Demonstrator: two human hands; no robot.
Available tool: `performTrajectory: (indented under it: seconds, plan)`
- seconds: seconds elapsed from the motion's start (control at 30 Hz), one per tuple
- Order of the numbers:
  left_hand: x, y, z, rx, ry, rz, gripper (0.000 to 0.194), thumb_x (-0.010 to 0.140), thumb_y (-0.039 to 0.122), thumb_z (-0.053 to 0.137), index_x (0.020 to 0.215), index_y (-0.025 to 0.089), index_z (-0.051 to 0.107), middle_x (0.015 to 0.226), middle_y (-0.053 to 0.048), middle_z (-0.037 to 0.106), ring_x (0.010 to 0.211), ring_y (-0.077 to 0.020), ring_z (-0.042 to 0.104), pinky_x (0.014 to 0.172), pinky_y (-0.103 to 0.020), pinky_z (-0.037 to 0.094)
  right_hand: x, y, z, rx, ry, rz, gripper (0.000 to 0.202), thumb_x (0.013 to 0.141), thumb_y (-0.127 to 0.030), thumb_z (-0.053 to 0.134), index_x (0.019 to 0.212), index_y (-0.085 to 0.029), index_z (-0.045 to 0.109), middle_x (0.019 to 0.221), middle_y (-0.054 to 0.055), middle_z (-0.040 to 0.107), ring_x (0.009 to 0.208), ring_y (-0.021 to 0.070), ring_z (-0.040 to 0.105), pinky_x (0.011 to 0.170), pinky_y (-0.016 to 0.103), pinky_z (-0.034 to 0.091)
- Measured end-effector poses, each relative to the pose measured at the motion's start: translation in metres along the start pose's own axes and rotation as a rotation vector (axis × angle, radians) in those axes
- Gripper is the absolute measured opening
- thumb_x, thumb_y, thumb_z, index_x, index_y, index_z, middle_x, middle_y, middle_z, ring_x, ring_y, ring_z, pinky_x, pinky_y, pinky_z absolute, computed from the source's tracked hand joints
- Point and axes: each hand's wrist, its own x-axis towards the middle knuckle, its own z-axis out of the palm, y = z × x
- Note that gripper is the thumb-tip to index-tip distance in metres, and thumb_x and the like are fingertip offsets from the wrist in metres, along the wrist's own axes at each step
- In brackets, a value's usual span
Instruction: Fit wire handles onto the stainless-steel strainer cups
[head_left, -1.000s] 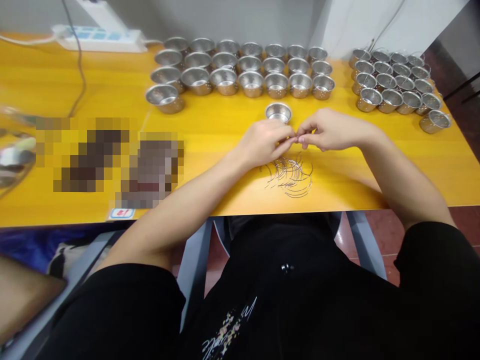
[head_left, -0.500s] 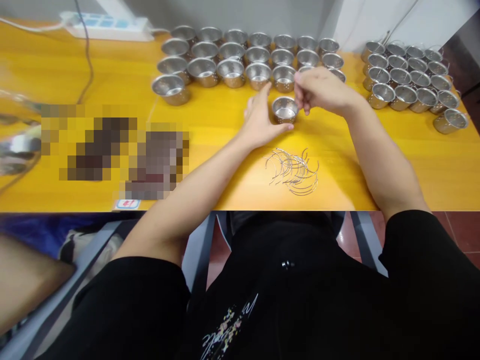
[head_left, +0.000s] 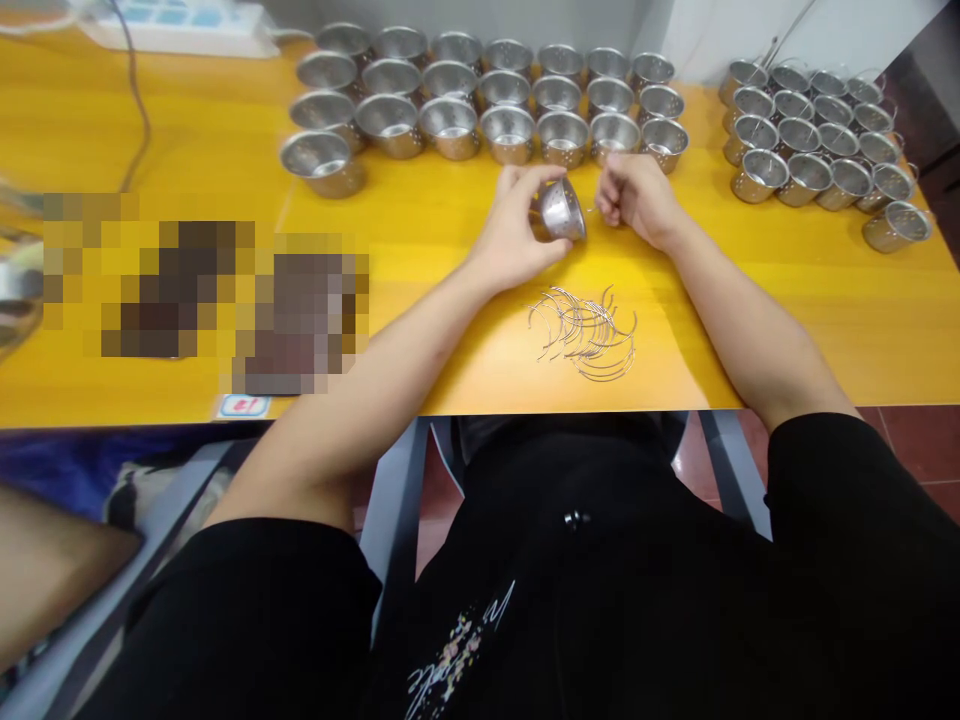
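Note:
My left hand (head_left: 517,225) grips a small perforated metal cup (head_left: 561,208) between thumb and fingers. The cup is tilted, its mouth turned to the right, toward my other hand. My right hand (head_left: 628,195) is closed in a pinch just right of the cup's rim. A thin bit of wire seems to poke out at its fingertips; most of it is hidden by the fingers. On the table below the hands lies a loose pile of curved wire handles (head_left: 585,335).
Several rows of metal cups (head_left: 450,128) stand behind my hands. More cups (head_left: 804,180), some with wire handles, form a block at the right. A white power strip (head_left: 180,28) and cord are at back left, with blurred-out items on the yellow table (head_left: 420,290).
My left hand has closed around the cup, which was upright on the table, and tilted it sideways. My right hand has moved slightly down, staying pinched. The view has shifted a little.

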Motion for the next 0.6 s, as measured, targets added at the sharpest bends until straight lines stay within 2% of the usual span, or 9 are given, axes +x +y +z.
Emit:
performTrajectory:
  seconds: [0.1, 0.27, 0.43, 0.5, 0.6]
  plan:
    - [0.0, -0.003, 0.002, -0.025, -0.024, -0.005, 0.085, 0.096, 0.037, 0.105, 0.172, 0.029, 0.068, 0.173, -0.024, 0.067, 0.158, -0.0454, 0.073, 0.125, -0.065, 0.076, 0.002, 0.004, 0.0, -0.012, -0.017, 0.001, 0.08, 0.086, -0.099, 0.09, 0.075, -0.031, 0.05, 0.076, 0.003, 0.054, 0.073, 0.0199, 0.042, 0.075, 0.041, 0.042]
    - [-0.001, -0.003, -0.003, -0.009, -0.061, 0.049, 0.085, 0.104, 0.036, 0.095, 0.182, 0.032, 0.062, 0.173, -0.024, 0.071, 0.157, -0.0433, 0.075, 0.119, -0.06, 0.079, 0.0, 0.005, 0.002, -0.085, -0.114, -0.01, 0.088, 0.098, -0.111, 0.082, 0.087, -0.033, 0.044, 0.077, 0.0, 0.052, 0.081, 0.0219, 0.042, 0.078, 0.041, 0.045]
    - [0.0, 0.005, -0.007, 0.041, -0.09, 0.082, 0.082, 0.103, 0.035, 0.088, 0.18, 0.029, 0.061, 0.183, -0.025, 0.068, 0.163, -0.0471, 0.074, 0.123, -0.065, 0.077, 0.006, 0.014, 0.001, -0.135, -0.118, -0.005, 0.091, 0.09, -0.114, 0.089, 0.083, -0.033, 0.046, 0.076, 0.004, 0.05, 0.082, 0.0282, 0.044, 0.072, 0.045, 0.038]
    - [0.001, 0.005, -0.006, 0.032, -0.088, 0.077, 0.083, 0.1, 0.034, 0.087, 0.179, 0.029, 0.062, 0.184, -0.025, 0.069, 0.163, -0.0473, 0.074, 0.126, -0.066, 0.076, 0.012, 0.02, -0.001, -0.141, -0.104, 0.007, 0.091, 0.099, -0.114, 0.082, 0.083, -0.032, 0.046, 0.073, 0.001, 0.048, 0.082, 0.0233, 0.042, 0.076, 0.043, 0.04]
    - [0.001, 0.003, -0.006, 0.026, -0.099, 0.078, 0.083, 0.101, 0.036, 0.087, 0.179, 0.027, 0.061, 0.186, -0.024, 0.069, 0.164, -0.0472, 0.074, 0.127, -0.065, 0.075, 0.016, 0.023, -0.002, -0.14, -0.141, -0.002, 0.086, 0.113, -0.105, 0.076, 0.085, -0.028, 0.049, 0.072, -0.004, 0.05, 0.082, 0.0149, 0.042, 0.082, 0.037, 0.043]
